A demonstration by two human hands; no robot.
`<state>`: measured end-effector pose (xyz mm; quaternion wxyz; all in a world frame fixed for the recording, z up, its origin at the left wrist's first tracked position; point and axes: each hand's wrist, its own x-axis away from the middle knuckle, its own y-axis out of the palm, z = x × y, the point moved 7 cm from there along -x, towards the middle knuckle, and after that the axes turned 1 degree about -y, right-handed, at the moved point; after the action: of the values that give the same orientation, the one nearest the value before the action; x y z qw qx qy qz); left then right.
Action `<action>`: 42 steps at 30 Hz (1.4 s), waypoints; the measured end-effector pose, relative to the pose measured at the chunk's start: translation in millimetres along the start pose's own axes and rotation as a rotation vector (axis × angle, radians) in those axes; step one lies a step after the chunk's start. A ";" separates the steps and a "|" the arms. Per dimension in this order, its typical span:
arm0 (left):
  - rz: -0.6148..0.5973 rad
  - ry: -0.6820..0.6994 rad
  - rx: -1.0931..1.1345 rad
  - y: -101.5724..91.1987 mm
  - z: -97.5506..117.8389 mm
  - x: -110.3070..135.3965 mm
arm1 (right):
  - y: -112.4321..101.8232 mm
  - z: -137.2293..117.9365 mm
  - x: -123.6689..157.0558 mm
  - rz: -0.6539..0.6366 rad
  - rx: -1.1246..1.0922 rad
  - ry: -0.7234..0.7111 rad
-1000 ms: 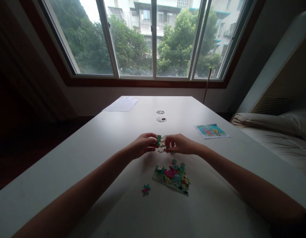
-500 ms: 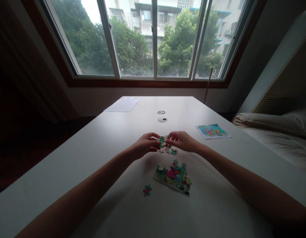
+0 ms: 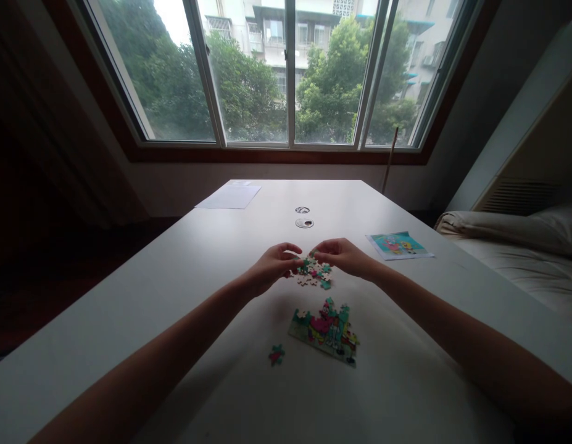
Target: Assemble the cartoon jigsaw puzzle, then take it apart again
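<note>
A loose pile of jigsaw puzzle pieces lies on the white table, some showing green and pink print, others their pale backs. At the pile's left edge is my left hand, its fingers curved and apart, with no held piece that I can make out. My right hand is over the pile's far right side, thumb and fingers pinched on a small greenish puzzle piece. Nearer to me sits a partly joined puzzle with cartoon figures and an uneven upper edge. One separate green and pink piece rests to its left.
A printed picture sheet lies on the table to the right. White paper is at the far left corner. Two round marks show mid-table. Beyond are a window and, at right, a pale covered bed or couch.
My right hand has lifted slightly and drawn back from the pile with its fingers pinched. More of the pile shows between my hands. The joined puzzle has stayed put.
</note>
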<state>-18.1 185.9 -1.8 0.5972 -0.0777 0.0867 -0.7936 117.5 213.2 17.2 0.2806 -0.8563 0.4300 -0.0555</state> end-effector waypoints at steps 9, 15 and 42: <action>-0.072 0.122 -0.565 -17.0 20.8 -7.3 | 37.3 -32.5 16.4 -0.274 0.446 -0.177; -0.382 -0.009 -0.869 -13.7 29.1 7.4 | 63.0 -34.0 27.2 -0.482 0.426 -0.276; -0.239 0.138 -1.218 -9.6 16.6 17.4 | 20.6 -23.9 9.6 -0.265 0.395 -0.159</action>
<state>-28.0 171.1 17.0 0.3459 -0.3621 0.5528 -0.6661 100.9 185.7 24.8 0.4658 -0.8354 0.2714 -0.1071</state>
